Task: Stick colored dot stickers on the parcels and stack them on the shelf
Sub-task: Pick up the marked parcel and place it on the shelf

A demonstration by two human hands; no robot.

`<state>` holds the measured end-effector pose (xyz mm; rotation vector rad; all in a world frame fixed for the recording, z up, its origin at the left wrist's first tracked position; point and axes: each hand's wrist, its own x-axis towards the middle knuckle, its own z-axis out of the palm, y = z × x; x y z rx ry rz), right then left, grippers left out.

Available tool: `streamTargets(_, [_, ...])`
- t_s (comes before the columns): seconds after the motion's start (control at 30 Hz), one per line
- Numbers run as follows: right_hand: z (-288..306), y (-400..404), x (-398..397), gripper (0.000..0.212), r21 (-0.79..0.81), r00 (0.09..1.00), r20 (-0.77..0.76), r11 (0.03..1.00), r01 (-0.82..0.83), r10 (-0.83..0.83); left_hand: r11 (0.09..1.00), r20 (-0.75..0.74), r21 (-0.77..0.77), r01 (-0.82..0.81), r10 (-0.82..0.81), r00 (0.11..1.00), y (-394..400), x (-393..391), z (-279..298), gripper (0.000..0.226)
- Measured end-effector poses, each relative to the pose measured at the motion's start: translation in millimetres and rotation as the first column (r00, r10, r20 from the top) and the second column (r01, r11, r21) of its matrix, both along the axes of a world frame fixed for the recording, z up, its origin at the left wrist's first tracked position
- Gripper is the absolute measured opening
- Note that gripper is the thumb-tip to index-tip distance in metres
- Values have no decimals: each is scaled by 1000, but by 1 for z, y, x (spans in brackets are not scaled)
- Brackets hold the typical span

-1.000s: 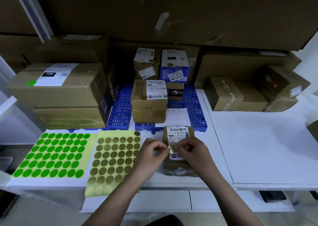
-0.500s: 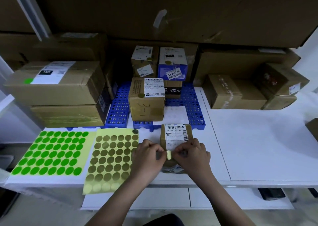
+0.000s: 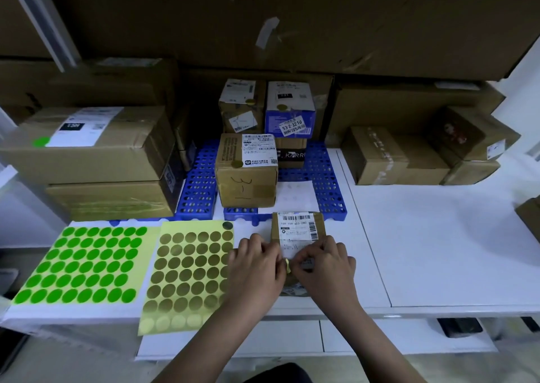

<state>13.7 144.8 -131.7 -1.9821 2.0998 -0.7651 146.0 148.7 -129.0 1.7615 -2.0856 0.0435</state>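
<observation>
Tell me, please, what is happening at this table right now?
A person is labelling parcels. Both hands, left hand and right hand, pinch a gold dot sticker over a small brown parcel on the white table. Green and gold sticker sheets lie to the left; already dotted boxes sit behind.

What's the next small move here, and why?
Probably press the gold dot sticker down onto the small parcel. The left hand and right hand pinch it between them just above the parcel's label, and it looks curled, not yet stuck flat.
</observation>
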Motion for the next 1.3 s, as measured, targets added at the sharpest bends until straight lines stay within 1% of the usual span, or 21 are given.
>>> streamTargets(0.17, [0,0,1,29,-30,999,-24,999,-36,35,1000,35,-14,17,-16,999,-1,0,-4,27])
streamTargets(0.27, [-4,0,1,29,-81,999,-16,996,-33,32,1000,50,-14,23,-23,998,-2,1,-5,24])
streamTargets(0.37, [-8,0,-1,30,-107,1000,-10,994,-27,26,1000,32,-1,14,-14,999,-2,2,-3,19])
streamTargets(0.4, [-9,-1,-3,32,-110,1000,-6,994,-25,25,999,35,35,2,-3,999,-2,3,0,18])
streamTargets(0.47, [-12,-1,-7,42,-102,1000,-2,994,-27,27,983,31,174,-55,50,998,-3,5,5,27])
streamTargets(0.5, [-14,-1,-9,50,-88,999,2,996,-32,33,971,-9,227,-69,73,997,-4,8,4,33])
streamTargets(0.53, [-15,-1,-10,58,-60,999,19,997,-40,41,954,-103,291,-69,103,989,-5,9,2,39])
streamTargets(0.57, [-16,-2,-12,68,-13,997,65,999,-48,49,929,-249,367,-39,138,958,-6,11,-1,44])
streamTargets(0.6, [-15,-2,-12,79,49,989,136,997,-60,53,897,-427,442,26,185,885,-8,13,-5,50])
streamTargets(0.63, [-14,-2,-13,88,88,977,208,994,-68,49,869,-591,483,109,232,773,-9,13,-10,54])
streamTargets(0.67, [-14,-2,-13,92,98,963,263,992,-79,51,846,-698,501,182,270,664,-10,12,-14,55])
streamTargets(0.7, [-15,-3,-14,91,101,951,305,991,-92,57,837,-764,497,229,297,573,-11,11,-17,53])
streamTargets(0.77, [-16,-4,-14,83,99,939,338,989,-107,68,826,-831,489,282,342,439,-9,8,-18,49])
streamTargets(0.83, [-18,-4,-14,78,75,943,329,993,-88,59,815,-865,481,323,379,330,-6,7,-20,46])
streamTargets(0.9, [-18,-4,-13,74,51,949,313,997,-62,43,808,-876,478,346,409,256,-3,6,-21,45])
streamTargets(0.97, [-19,-3,-11,75,34,959,280,998,-48,37,803,-880,474,360,414,233,-1,5,-21,46])
streamTargets(1.13, [-21,-3,-8,72,49,969,247,998,-27,14,782,-877,480,398,418,235,1,7,-20,46])
streamTargets(1.3, [-20,-4,-11,69,82,964,266,996,-39,16,731,-864,499,466,380,329,2,15,-22,55])
